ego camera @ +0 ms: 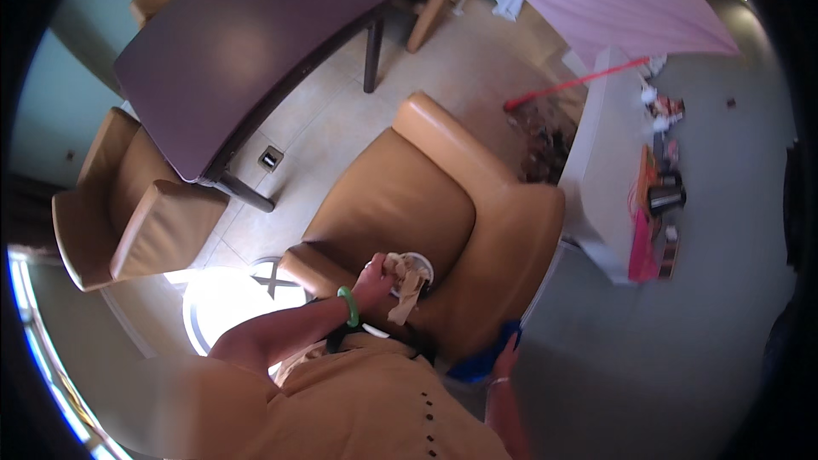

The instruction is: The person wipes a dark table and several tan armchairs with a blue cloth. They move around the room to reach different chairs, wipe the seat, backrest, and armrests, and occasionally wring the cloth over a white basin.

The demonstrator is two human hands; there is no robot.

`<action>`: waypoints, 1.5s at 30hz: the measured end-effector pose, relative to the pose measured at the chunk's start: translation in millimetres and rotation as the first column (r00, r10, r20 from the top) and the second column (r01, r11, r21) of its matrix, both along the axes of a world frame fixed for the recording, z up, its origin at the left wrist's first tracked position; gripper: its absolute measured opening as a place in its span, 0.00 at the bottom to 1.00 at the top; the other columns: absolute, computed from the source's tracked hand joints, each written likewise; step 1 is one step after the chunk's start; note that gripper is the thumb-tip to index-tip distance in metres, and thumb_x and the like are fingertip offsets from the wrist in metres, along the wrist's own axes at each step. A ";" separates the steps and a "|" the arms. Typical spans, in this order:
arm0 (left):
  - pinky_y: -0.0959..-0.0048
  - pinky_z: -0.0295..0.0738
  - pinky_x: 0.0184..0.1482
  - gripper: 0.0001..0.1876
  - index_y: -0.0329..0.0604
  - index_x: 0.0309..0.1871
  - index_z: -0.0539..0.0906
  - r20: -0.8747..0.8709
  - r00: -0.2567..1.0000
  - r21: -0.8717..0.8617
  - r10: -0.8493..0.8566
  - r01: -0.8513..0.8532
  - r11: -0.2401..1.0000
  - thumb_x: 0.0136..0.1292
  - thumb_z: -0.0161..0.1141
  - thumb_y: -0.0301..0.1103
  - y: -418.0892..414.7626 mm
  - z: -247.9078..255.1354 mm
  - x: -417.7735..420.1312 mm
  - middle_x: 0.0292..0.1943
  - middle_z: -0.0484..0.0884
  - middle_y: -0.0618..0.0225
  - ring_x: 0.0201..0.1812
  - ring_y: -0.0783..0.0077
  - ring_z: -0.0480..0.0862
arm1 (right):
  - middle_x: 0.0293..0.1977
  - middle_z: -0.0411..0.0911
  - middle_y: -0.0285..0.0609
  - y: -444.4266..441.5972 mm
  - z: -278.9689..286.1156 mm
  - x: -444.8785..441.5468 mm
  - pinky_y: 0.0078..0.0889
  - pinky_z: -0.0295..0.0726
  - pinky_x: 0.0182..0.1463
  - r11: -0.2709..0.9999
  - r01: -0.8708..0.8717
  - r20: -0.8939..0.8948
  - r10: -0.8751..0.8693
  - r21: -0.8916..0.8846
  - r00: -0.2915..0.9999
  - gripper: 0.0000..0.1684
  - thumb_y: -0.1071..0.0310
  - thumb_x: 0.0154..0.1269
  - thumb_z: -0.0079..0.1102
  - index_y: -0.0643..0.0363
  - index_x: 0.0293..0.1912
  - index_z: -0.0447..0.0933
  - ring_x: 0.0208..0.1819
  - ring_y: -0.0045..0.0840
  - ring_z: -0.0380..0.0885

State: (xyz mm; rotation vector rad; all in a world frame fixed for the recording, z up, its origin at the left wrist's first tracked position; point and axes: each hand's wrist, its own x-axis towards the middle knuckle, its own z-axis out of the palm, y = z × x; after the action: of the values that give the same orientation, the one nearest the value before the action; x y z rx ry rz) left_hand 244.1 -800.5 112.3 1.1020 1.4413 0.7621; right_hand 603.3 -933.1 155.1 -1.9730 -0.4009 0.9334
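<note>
A tan leather armchair (396, 191) stands right in front of me, its padded back and arm curving round to the right. Over its near side reaches my left hand (372, 284), a green bangle at the wrist, holding a small white container (422, 265) with crumpled beige material (409, 294) hanging out of it. The container's contents cannot be told apart. At the lower right my right hand (506, 358) grips a blue cloth (479, 361) against the outer side of the chair's back.
A dark table (255, 32) and another tan armchair (147, 204) stand at the left. On the right, a long white cabinet (597, 172) bears a dark kettle (666, 198) and other items. A red pole (575, 83) leans there. Behind it hangs a pink curtain (613, 0).
</note>
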 end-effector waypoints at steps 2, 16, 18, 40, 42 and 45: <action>0.59 0.79 0.42 0.16 0.39 0.50 0.72 -0.022 0.998 -0.007 0.055 -0.055 0.998 0.59 0.58 0.30 9.2 6.7 17.0 0.37 0.82 0.52 0.40 0.54 0.84 | 0.68 0.63 0.51 -3.7 -34.4 49.5 0.35 0.63 0.70 0.986 0.026 -0.298 0.025 0.166 0.954 0.43 0.40 0.75 0.43 0.70 0.70 0.57 0.65 0.38 0.66; 0.71 0.80 0.28 0.12 0.37 0.48 0.72 0.068 0.979 -0.017 0.192 -0.191 0.981 0.61 0.56 0.23 71.4 16.7 64.7 0.32 0.82 0.62 0.27 0.73 0.82 | 0.66 0.65 0.52 129.5 -13.2 67.7 0.35 0.63 0.70 0.944 -0.331 0.137 0.328 -0.003 0.935 0.50 0.53 0.59 0.70 0.74 0.69 0.55 0.65 0.38 0.67; 0.72 0.79 0.29 0.13 0.38 0.49 0.72 0.068 0.990 -0.010 0.121 -0.120 0.993 0.62 0.58 0.24 88.6 19.6 67.4 0.32 0.82 0.62 0.28 0.73 0.82 | 0.65 0.67 0.51 141.5 -8.1 63.8 0.35 0.64 0.69 0.921 -0.383 0.125 0.373 0.067 0.919 0.50 0.60 0.56 0.73 0.72 0.68 0.56 0.64 0.37 0.68; 0.69 0.85 0.41 0.13 0.36 0.54 0.72 0.082 0.885 -0.023 0.458 -0.458 0.889 0.67 0.52 0.24 185.4 95.1 -11.9 0.46 0.80 0.59 0.42 0.65 0.85 | 0.57 0.70 0.56 359.4 -27.7 -72.7 0.41 0.70 0.64 0.885 -0.403 0.036 0.406 0.235 0.913 0.50 0.56 0.51 0.77 0.70 0.64 0.58 0.57 0.41 0.73; 0.72 0.85 0.39 0.11 0.35 0.52 0.73 0.103 0.887 -0.062 0.451 -0.447 0.893 0.66 0.52 0.22 196.1 111.8 7.3 0.44 0.81 0.59 0.41 0.68 0.85 | 0.57 0.70 0.58 356.9 -35.9 -81.5 0.42 0.70 0.64 0.878 -0.423 0.070 0.418 0.224 0.906 0.52 0.52 0.49 0.77 0.70 0.64 0.59 0.56 0.46 0.73; 0.73 0.84 0.40 0.10 0.36 0.51 0.74 0.169 0.891 -0.076 0.420 -0.413 0.907 0.68 0.53 0.24 214.4 139.3 49.7 0.44 0.81 0.60 0.42 0.68 0.85 | 0.58 0.68 0.61 360.0 8.9 -78.0 0.44 0.67 0.66 0.796 -0.574 0.005 0.584 0.192 0.812 0.54 0.45 0.49 0.75 0.68 0.64 0.59 0.59 0.51 0.70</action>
State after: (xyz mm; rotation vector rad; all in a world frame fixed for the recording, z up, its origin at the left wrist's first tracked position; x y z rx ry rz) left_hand 293.8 -586.0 251.7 0.6736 1.5460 1.1035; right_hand 525.3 -573.1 163.9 -1.6645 -1.0689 1.2728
